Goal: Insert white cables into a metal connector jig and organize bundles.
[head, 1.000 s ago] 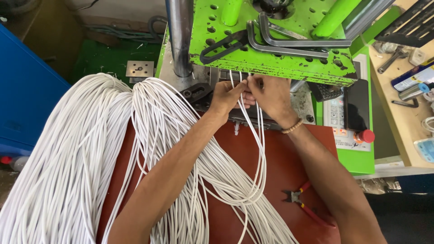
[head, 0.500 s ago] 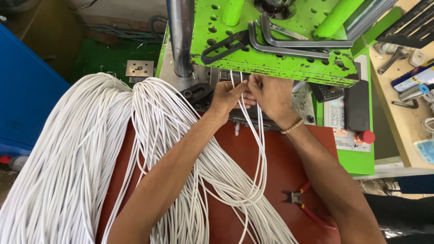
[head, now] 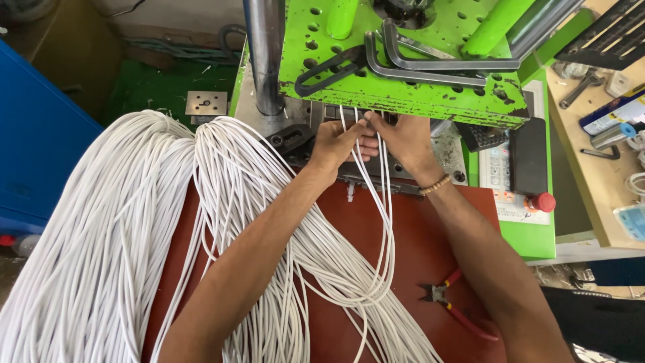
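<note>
Where the green machine (head: 403, 74) overhangs, left hand (head: 336, 142) and right hand (head: 402, 138) meet, fingers pinched on thin white cords (head: 384, 202) running up from the bench (red mat). Cords look light, limp, tangle-prone; best held near the ends. Red pliers (head: 451, 306) lie below the fingers.

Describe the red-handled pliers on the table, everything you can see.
The pliers are small cutters with thin red handles and dark metal jaws. They lie flat on the red-brown table top, jaws pointing left toward the white cables, handles splayed apart. Neither hand touches them; they sit just beside the right forearm.
</note>
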